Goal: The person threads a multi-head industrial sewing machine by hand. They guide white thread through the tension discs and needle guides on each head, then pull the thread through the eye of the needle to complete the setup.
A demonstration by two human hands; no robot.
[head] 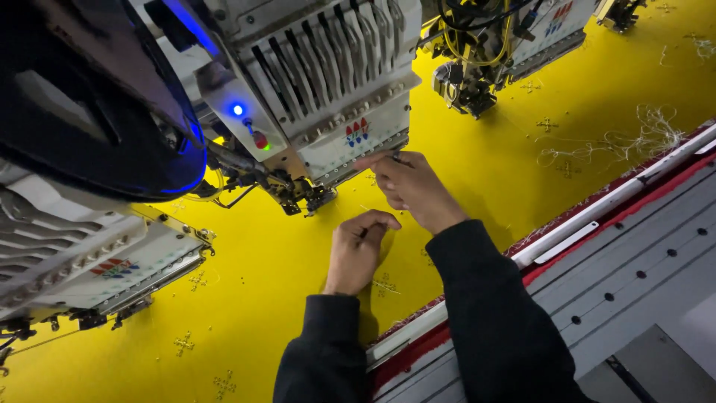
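Note:
A white multi-needle embroidery machine head (pixel 328 82) hangs over a stretched yellow fabric (pixel 477 157). My right hand (pixel 410 190) reaches up to the lower edge of that head, fingertips pinched at the needle area, apparently on a thin thread too fine to make out. My left hand (pixel 358 250) rests just below on the fabric with its fingers curled, pinching something small and thin, perhaps thread. Both arms wear dark sleeves.
Another embroidery head (pixel 104 261) sits at lower left and a third (pixel 492 52) at the top right. Small gold cross motifs (pixel 184 343) dot the fabric. Loose white threads (pixel 641 134) lie at right. A red and white frame rail (pixel 597 209) and grey machine table (pixel 641 276) border the fabric.

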